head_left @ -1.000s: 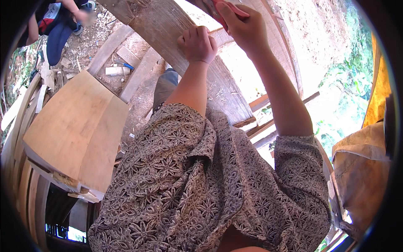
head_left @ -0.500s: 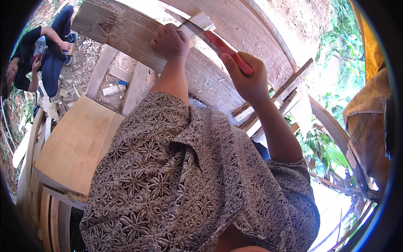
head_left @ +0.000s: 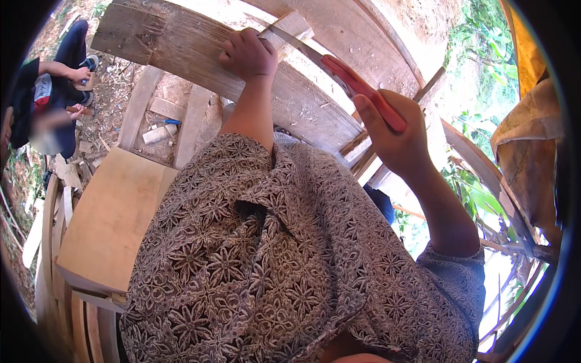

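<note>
My left hand [head_left: 248, 55] is closed in a fist and rests on a wide weathered plank [head_left: 181, 48], gripping the near end of a small pale wood strip [head_left: 295, 25]. In my right hand [head_left: 396, 136] is a red-handled blade tool [head_left: 363, 91]. Its thin metal blade [head_left: 299, 47] runs up and left, past my left hand, to the strip. I cannot tell whether the blade is a saw or a knife. My patterned shirt fills the lower middle of the view and hides what lies below the plank.
Another person [head_left: 42, 103] crouches on the ground at the upper left. A flat plywood board [head_left: 115, 212] lies at the left over stacked slats. Wood offcuts [head_left: 158, 132] litter the dirt. More planks [head_left: 387, 163], greenery and a yellowish tarp [head_left: 526, 139] stand at the right.
Both hands have come lower in the picture. My right hand has drawn the red-handled tool back to the right, away from the strip. My left hand stays on the plank.
</note>
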A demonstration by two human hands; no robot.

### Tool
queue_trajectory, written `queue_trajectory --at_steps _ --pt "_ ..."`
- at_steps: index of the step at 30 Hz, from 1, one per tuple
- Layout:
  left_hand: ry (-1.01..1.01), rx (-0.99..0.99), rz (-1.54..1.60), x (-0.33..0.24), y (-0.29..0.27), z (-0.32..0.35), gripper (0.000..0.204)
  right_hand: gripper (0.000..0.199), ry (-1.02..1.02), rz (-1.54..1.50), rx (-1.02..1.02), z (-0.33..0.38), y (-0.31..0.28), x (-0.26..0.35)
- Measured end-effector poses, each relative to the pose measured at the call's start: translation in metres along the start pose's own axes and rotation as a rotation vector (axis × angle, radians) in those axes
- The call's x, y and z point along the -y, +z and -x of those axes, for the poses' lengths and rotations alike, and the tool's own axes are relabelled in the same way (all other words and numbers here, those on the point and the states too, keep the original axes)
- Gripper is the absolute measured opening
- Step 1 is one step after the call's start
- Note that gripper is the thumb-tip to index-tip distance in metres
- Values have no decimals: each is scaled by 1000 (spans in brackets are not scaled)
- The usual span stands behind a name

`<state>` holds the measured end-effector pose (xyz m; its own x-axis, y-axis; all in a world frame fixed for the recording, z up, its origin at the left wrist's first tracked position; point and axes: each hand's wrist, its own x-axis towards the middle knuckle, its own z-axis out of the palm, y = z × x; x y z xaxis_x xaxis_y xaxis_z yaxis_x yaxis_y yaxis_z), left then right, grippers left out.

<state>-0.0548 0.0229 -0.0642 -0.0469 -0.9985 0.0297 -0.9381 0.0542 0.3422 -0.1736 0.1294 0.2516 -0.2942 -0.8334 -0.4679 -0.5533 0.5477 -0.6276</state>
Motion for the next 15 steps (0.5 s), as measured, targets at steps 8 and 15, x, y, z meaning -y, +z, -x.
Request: queue_trajectory --at_steps 8,15 --pt "21 4 122 -7 22 13 25 41 -157 69 -139 -121 99 -59" --pt "-22 25 106 -2 14 13 22 45 -243 -30 -240 -166 144 -98"
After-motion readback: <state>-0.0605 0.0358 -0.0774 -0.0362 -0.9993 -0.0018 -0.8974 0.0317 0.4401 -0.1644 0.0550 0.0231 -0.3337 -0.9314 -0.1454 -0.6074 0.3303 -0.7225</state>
